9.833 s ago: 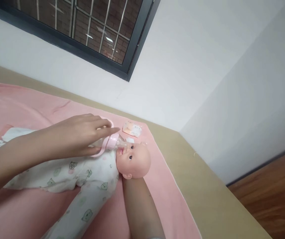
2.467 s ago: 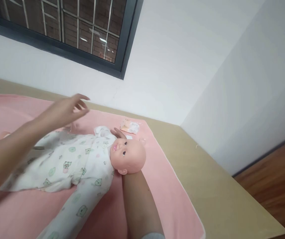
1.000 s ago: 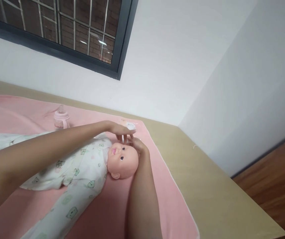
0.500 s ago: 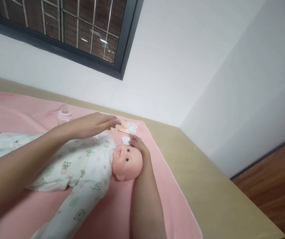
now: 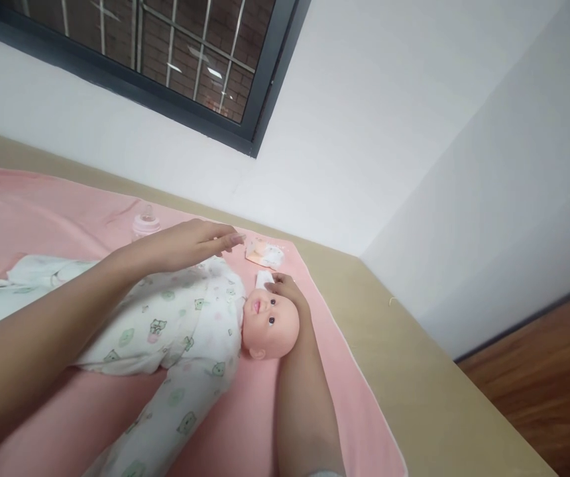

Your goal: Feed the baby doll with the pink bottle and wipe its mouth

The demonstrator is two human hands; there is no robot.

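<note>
A baby doll (image 5: pixel 270 323) in a white suit with a green bear print lies on its back on a pink towel (image 5: pixel 41 212). My right hand (image 5: pixel 287 289) reaches round the doll's head and pinches a small white wipe (image 5: pixel 263 278) just beyond its face. My left hand (image 5: pixel 190 244) hovers over the doll's chest, fingers stretched flat toward the wipe, holding nothing.
A pink baby bottle (image 5: pixel 144 224) stands upright on the towel behind my left arm. A small wipe packet (image 5: pixel 264 252) lies near the towel's far corner. The towel covers a tan table (image 5: pixel 414 371) set against white walls. A dark-framed window is at upper left, wood floor at right.
The left hand set the bottle down on the towel, then reached over the doll's chest. The right hand came out from under the head and took hold of the white wipe.
</note>
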